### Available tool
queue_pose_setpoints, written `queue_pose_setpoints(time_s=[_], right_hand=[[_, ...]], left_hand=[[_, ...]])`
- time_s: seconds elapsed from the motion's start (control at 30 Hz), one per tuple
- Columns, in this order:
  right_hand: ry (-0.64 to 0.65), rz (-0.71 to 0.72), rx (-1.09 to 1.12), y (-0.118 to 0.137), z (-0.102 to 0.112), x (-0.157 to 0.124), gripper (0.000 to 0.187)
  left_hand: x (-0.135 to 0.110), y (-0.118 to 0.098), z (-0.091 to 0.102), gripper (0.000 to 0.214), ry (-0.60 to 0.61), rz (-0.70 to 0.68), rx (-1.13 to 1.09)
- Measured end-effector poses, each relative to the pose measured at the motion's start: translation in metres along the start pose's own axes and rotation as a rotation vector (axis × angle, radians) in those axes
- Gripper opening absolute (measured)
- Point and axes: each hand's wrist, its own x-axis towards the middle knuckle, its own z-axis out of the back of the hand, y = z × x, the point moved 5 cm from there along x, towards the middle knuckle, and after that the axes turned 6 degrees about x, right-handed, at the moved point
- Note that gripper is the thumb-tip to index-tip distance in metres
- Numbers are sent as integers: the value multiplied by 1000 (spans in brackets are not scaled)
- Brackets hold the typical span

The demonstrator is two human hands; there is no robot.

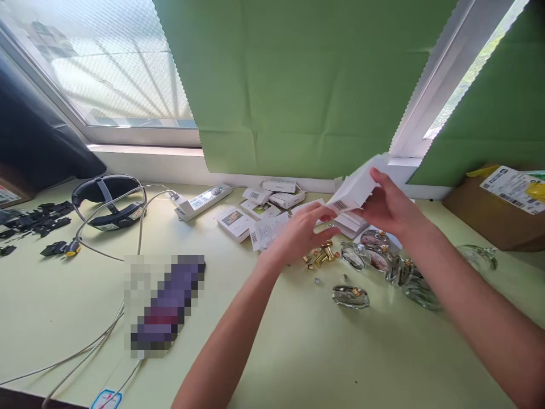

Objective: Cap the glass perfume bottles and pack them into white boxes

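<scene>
Both my hands hold a small white carton (356, 187) with a barcode on its end, lifted above the pale green table (298, 341). My right hand (389, 204) wraps its far side, fingers closed on it. My left hand (303, 230) pinches the near end by the barcode. Below them lie several small gold caps (321, 257) and several flat clear glass bottles (350, 296). A folded printed leaflet (268, 230) lies just left of my left hand.
More small white cartons (255, 207) lie by the wall with a white power strip (202, 201). A black headset (108, 200) with grey cables sits left, black plastic parts (36, 221) beyond. A cardboard box (498, 210) stands at right. A green blind covers the window.
</scene>
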Motion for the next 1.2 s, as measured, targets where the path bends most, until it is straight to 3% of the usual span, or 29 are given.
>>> queue_pose_setpoints(time_s=[0.07,0.17,0.27,0.33,0.53,0.93,1.1,1.2], right_hand=[[-36,89,211,-5,9,-41,33],[-52,145,338,-20,23,-86,33],[-62,201,429,-36,39,-113,29],[-59,223,474,-48,48,-124,34],[-193,246,577,-74,61,-136,35],[-127,249,602,-73,53,-143,31],[-118,240,587,-75,50,-142,30],[-114,230,592,-77,52,-140,35]], left_hand=[[3,-27,-12,26,-34,-105,-71],[3,-51,-25,25,-177,-163,-89],[-2,-65,-37,24,-324,-261,-69],[-7,-73,-44,27,-358,-329,-37],[-13,-81,-49,32,-318,-439,-12],[-9,-83,-37,31,-396,-536,-30],[-8,-86,-35,36,-346,-547,-12],[-7,-87,-31,33,-247,-531,5]])
